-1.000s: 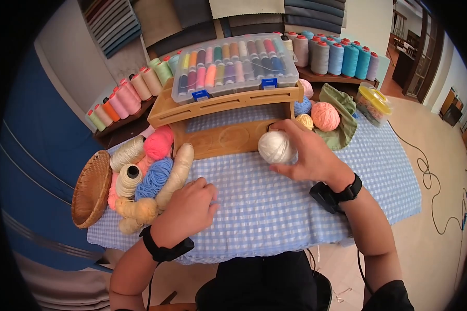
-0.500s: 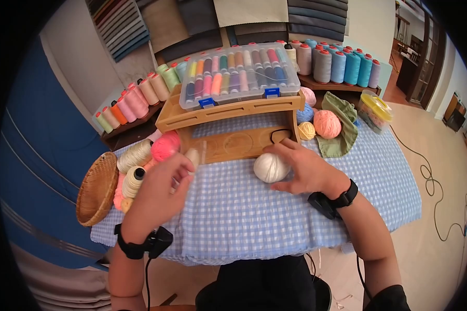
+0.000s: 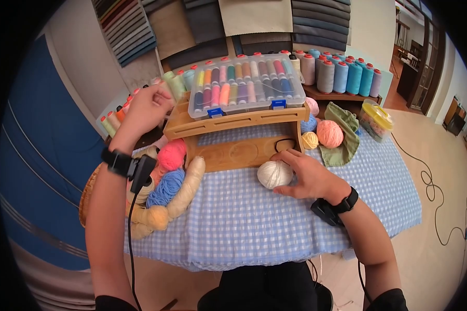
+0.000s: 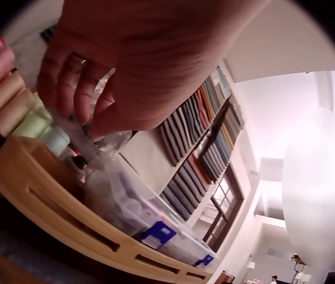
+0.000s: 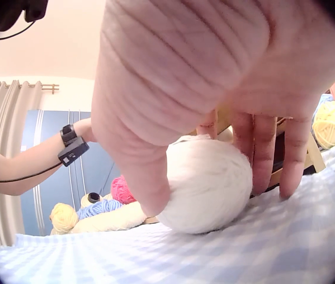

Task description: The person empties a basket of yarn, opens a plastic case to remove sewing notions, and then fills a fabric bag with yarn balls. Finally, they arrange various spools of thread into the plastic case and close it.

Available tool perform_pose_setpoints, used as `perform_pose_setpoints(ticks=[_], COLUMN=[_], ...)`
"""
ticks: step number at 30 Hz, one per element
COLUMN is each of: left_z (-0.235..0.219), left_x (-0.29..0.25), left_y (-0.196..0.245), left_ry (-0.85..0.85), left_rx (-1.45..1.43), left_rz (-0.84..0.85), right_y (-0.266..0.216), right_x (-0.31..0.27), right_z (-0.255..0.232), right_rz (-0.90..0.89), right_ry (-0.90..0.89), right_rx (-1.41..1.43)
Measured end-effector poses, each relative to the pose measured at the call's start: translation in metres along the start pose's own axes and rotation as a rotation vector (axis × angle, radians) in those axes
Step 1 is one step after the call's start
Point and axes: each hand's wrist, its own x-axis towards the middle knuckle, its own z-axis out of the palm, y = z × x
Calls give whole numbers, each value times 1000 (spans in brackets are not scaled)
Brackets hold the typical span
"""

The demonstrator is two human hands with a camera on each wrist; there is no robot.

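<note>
My right hand (image 3: 316,176) grips a ball of white yarn (image 3: 275,174), thumb on the near side and fingers round the far side. In the right wrist view the white ball (image 5: 206,186) sits on the checked cloth. My left hand (image 3: 149,108) is raised at the left end of the wooden stand (image 3: 213,124). Its thumb and fingers pinch a thin clear plastic piece (image 4: 81,142), seen in the left wrist view close to the clear thread box (image 4: 138,207).
Skeins and balls of yarn, with a blue skein (image 3: 166,187) among them, lie left, beside a wicker basket (image 3: 86,199). Right of the stand are a peach yarn ball (image 3: 330,133), a green cloth (image 3: 342,147) and a yellow-lidded tub (image 3: 376,122). Thread cones (image 3: 354,78) line the back.
My left hand has risen from the yarn pile at the left up to the stand's top end, carrying the clear piece. The right hand stays on the white ball.
</note>
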Motion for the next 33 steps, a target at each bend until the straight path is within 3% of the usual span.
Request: perform_pose_setpoints(ticks=[2,8,10,13,15,17,19,21,25,29,31,33], left_z=[10,22,20,10,9,7,13,35,90,146,160,167], left_x=[12,22,16,0,-16,-26,-64,-100,-136,-139,-136,-132], left_y=[0,-18,-24,-5,13,10,54,84,116,114,113,112], left_ry=[-19,-51,6,28,78,303,435,412,-72,-177,-223,-331], left_rx=[69,-131,-113,-198,-246,-191,-80,-93,-117,-163,-185,-17], left_rz=[-74,-131,37,-33,-83,177,227,351,300,303,294,224], right_y=[0,-10,-10,-12,-11,-9,-4,-5,-7,-7,2,0], right_x=[0,-1,0,3,-1,0,0,0,3,0,-2,-3], right_z=[-1,-7,-7,-8,-7,-2,0,-2,-4,-2,0,-15], right_rz=[3,82,-37,-127,-99,-33,-4,-11,-73,-109,-67,16], right_ry=[-15,-11,187,256,195,13,-15,-27,143,110,-11,-53], right_rx=[1,23,19,55,-22,31,28,34,35,117,155,187])
